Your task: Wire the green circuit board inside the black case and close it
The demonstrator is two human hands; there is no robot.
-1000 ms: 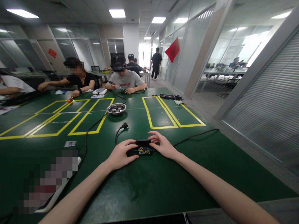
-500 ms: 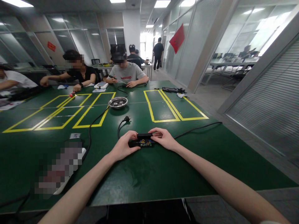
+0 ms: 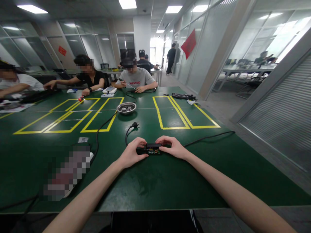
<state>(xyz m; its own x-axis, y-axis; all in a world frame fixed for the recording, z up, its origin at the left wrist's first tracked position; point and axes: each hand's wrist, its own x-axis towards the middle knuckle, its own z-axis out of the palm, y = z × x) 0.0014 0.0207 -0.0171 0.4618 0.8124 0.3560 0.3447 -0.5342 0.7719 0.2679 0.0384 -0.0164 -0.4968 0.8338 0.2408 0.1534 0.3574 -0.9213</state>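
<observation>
A small circuit board with a yellow-ringed coil sits in an open black power adapter case between my hands. My left hand grips the left end of the case, thumb at the near edge and fingers at the far side. Closed on the right end of the black cover, my right hand has its thumb and fingers along it. The cover is tilted over the far part of the board, and its near side stands apart from the case. A black cord runs from each end.
A mains plug lies beyond my left hand. Farther off stands a metal bowl holding metal parts. A blurred-out device lies at left. Yellow tape marks the green table. Co-workers sit across the table, and a black tripod-like object lies at back right.
The black cover has come down and nearer, hiding more of the circuit board. My right thumb has moved onto its near side. The whole view has shifted slightly.
</observation>
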